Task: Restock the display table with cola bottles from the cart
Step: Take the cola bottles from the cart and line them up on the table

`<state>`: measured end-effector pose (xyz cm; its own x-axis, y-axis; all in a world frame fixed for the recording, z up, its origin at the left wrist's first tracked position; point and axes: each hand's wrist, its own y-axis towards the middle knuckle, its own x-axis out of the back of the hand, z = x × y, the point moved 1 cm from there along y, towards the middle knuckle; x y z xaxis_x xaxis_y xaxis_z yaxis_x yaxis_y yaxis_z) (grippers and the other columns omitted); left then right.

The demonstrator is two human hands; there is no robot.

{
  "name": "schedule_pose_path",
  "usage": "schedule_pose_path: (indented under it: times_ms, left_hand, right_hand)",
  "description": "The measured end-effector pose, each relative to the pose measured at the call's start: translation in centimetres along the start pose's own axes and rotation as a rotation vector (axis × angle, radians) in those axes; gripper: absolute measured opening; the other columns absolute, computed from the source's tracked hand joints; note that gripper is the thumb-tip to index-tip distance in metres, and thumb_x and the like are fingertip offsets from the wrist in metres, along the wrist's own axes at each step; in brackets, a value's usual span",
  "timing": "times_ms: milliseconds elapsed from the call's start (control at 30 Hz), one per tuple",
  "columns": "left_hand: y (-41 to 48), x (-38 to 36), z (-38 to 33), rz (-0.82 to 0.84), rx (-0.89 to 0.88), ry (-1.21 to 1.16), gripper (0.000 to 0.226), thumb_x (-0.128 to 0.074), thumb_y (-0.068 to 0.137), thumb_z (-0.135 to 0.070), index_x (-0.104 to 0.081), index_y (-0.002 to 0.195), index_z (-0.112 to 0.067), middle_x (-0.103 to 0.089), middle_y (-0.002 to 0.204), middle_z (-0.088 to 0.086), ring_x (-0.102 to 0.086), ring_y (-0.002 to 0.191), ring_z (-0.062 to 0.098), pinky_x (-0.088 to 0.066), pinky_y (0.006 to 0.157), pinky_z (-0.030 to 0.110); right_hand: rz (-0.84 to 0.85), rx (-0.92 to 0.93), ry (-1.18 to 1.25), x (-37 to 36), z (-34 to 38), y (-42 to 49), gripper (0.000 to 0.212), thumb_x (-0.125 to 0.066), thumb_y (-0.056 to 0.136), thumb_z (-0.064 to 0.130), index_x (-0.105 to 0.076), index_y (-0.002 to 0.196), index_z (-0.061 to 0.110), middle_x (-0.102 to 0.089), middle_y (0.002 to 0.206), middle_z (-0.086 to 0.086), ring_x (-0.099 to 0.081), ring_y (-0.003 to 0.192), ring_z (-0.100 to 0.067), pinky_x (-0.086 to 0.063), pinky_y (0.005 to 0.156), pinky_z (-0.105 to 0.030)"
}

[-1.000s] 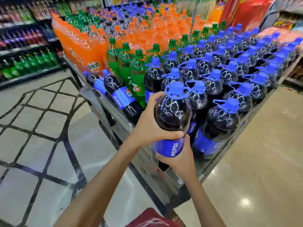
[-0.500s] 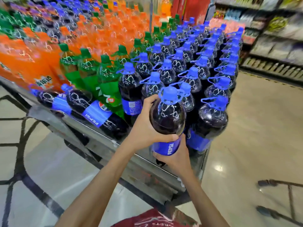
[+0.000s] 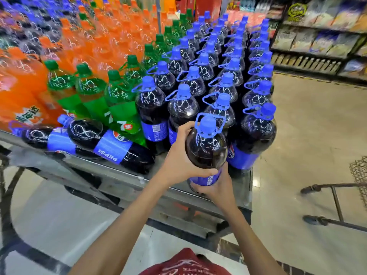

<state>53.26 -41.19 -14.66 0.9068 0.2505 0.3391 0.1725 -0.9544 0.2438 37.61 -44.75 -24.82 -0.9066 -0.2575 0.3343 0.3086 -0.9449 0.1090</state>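
Observation:
I hold one big cola bottle with a blue cap and blue label upright at the near right corner of the metal display table. My left hand grips its dark shoulder from the left. My right hand grips its lower part around the label from beneath. Whether its base touches the table is hidden by my hands. Rows of upright cola bottles fill the table behind it, and two cola bottles lie on their sides along the near edge to the left.
Green soda bottles and orange soda bottles stand left of the colas. A wire cart frame shows at the right edge over the tan floor. Store shelves line the far right.
The view has swung left and closer over the table. The held bottle stays in both hands at the near corner, next to the front-row bottle on its right.

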Motion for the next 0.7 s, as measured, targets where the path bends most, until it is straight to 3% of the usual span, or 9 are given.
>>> schedule_pose_path:
  times_ms: [167,300,467,567,700]
  left_hand:
    - [0.8,-0.4,0.3,0.054,0.009,-0.023,0.111,-0.097,0.053,-0.005,-0.031,0.134,-0.041,-0.056,0.121,-0.031,-0.058,0.119,0.003,-0.047,0.103,0.029]
    - [1.3,-0.8,0.4,0.092,0.003,-0.055,0.109,-0.097,0.054,-0.005,-0.031,0.135,-0.039,-0.055,0.128,-0.021,-0.057,0.121,0.003,-0.046,0.103,0.026]
    - [1.4,-1.0,1.0,0.101,-0.005,-0.046,0.113,-0.098,0.047,-0.029,-0.032,0.137,-0.045,-0.045,0.14,0.001,-0.051,0.131,0.013,-0.045,0.11,0.039]
    - [1.2,-1.1,1.2,0.115,-0.021,-0.01,0.11,-0.096,0.047,-0.035,-0.031,0.134,-0.051,-0.044,0.139,0.002,-0.05,0.132,0.013,-0.044,0.111,0.039]
    - [1.3,-1.0,1.9,0.125,-0.017,-0.01,0.111,-0.098,0.048,-0.034,-0.032,0.137,-0.047,-0.046,0.141,0.002,-0.05,0.133,0.014,-0.044,0.111,0.042]
  right_hand:
    - [-0.042,-0.045,0.03,-0.4,-0.2,-0.2,0.093,-0.1,0.053,0.017,-0.042,0.119,0.045,-0.067,0.112,0.019,-0.067,0.1,-0.005,-0.055,0.078,-0.021]
    - [-0.057,-0.054,0.061,-0.4,-0.4,-0.1,0.092,-0.098,0.055,0.008,-0.044,0.124,0.036,-0.066,0.114,0.021,-0.066,0.103,-0.004,-0.053,0.08,-0.016]
    - [-0.071,-0.08,0.1,-0.8,-0.7,-0.3,0.094,-0.097,0.056,0.002,-0.043,0.129,0.027,-0.066,0.118,0.014,-0.066,0.103,-0.001,-0.052,0.081,-0.014]
    - [-0.088,-0.078,0.11,-1.1,-1.0,-0.7,0.092,-0.096,0.056,-0.003,-0.042,0.125,0.026,-0.065,0.114,0.012,-0.065,0.098,0.004,-0.051,0.076,-0.011]
    - [-0.072,-0.071,0.09,-1.1,-1.3,-0.6,0.095,-0.098,0.056,0.006,-0.042,0.129,0.026,-0.064,0.121,0.011,-0.064,0.106,0.0,-0.051,0.082,-0.012]
